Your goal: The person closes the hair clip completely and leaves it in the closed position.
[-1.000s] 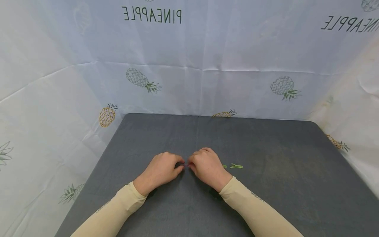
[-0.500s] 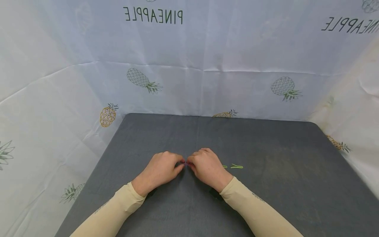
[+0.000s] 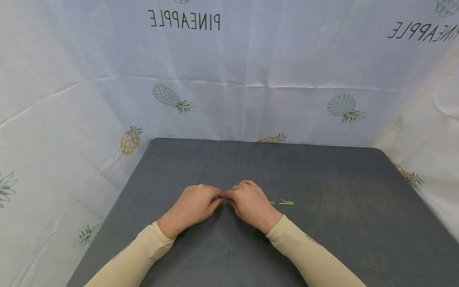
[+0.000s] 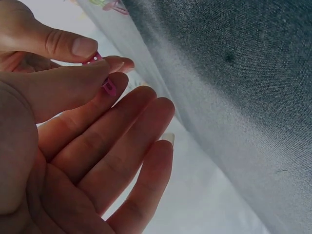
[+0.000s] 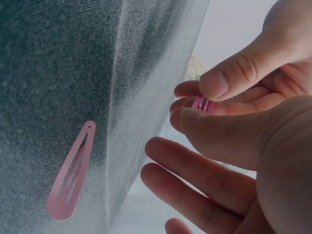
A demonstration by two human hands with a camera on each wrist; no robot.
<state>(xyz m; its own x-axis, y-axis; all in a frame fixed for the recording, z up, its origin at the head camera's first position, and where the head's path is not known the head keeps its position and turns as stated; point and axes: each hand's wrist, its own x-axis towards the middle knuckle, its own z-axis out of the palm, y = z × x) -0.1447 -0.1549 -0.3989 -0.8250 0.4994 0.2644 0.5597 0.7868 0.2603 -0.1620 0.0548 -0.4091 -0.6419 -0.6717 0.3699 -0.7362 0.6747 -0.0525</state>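
Note:
Both hands meet near the middle of the table, fingertips almost touching. Between the thumb and index finger of my left hand (image 3: 191,206) is one end of a small pink snap hair clip (image 4: 109,88); that hand's other fingers are loosely extended. My right hand (image 3: 250,204) pinches the other end of this hair clip (image 5: 208,106), its thumb on top. Fingers cover most of the clip, so whether it is snapped open or closed is hidden. Another pink hair clip (image 5: 62,207) lies flat on the cloth near my right hand.
Just right of my right hand lie a green hair clip (image 3: 286,202) and a second green clip (image 3: 271,202), partly hidden by that hand. A dark cloth covers the table (image 3: 322,239). A white pineapple-print curtain (image 3: 287,59) hangs behind and at the sides.
The hands have drawn slightly closer, and the gap between their fingertips has narrowed. Both keep their pinch on the pink hair clip. The green clips have stayed put.

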